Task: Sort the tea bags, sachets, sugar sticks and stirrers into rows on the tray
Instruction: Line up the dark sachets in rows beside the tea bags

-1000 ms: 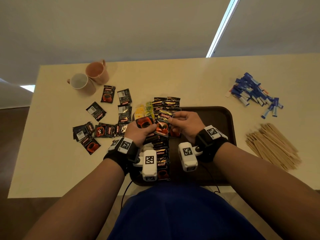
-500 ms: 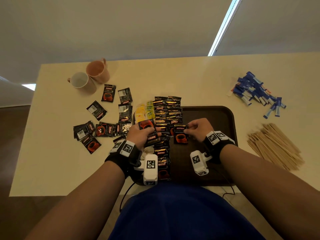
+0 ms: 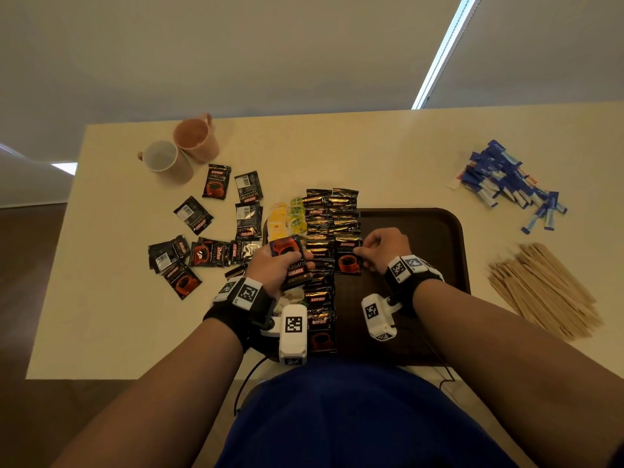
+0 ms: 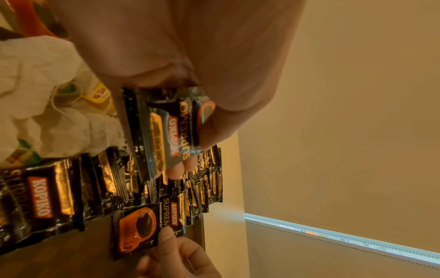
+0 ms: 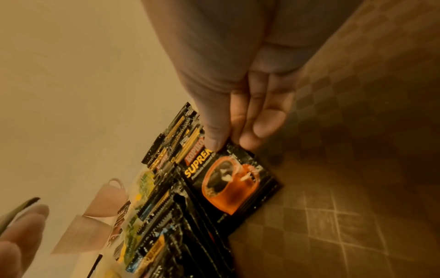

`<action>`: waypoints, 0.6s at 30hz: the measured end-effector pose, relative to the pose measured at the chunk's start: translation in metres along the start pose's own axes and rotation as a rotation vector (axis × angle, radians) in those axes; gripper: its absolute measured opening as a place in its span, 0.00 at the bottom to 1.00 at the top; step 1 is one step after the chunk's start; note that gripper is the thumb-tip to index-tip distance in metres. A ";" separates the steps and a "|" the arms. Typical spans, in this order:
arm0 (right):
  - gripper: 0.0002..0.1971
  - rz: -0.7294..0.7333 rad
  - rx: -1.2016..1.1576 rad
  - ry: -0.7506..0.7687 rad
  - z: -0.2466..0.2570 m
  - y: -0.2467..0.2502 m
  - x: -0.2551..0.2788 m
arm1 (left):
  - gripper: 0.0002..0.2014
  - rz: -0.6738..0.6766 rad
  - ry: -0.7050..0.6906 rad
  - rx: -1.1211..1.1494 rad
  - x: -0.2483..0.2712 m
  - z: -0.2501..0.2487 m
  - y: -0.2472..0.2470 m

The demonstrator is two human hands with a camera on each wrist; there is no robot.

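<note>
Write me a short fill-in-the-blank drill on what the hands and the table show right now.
1. The right hand pinches a coffee sachet lying on the ____.
2. The left hand grips a bunch of ____.
3. The wooden stirrers lie heaped on the ____, off the tray.
4. Two ____ stand at the far left.

Missing words: tray; sachets; table; mugs

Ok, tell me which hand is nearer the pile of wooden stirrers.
Right. The right hand is over the tray, with the wooden stirrers farther out on its own side; the left hand is at the tray's opposite edge.
</note>
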State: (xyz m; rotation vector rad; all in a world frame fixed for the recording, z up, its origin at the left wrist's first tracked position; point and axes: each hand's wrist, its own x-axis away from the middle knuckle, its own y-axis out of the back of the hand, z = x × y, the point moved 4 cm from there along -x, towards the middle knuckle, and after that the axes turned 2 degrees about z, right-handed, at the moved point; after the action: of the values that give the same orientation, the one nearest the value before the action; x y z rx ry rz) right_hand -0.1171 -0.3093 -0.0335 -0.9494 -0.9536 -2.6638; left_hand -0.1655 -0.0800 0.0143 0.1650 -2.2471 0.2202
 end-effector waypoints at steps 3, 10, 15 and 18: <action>0.07 0.005 -0.016 -0.022 0.000 0.000 0.002 | 0.12 0.008 0.008 0.012 0.000 0.001 0.001; 0.06 0.018 -0.095 -0.037 -0.001 -0.003 0.003 | 0.17 -0.001 0.036 -0.004 0.002 0.000 0.000; 0.06 -0.042 -0.065 0.016 -0.007 0.002 -0.001 | 0.21 -0.037 0.035 -0.044 0.002 0.000 0.000; 0.09 -0.152 0.035 0.168 0.006 0.010 0.008 | 0.15 -0.046 0.009 -0.010 0.001 -0.003 0.001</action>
State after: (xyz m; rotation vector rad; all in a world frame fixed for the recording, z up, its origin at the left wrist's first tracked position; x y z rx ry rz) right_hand -0.1176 -0.3127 -0.0200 -0.6580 -1.0681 -2.7865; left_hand -0.1635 -0.0787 0.0169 0.2093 -2.2323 0.1844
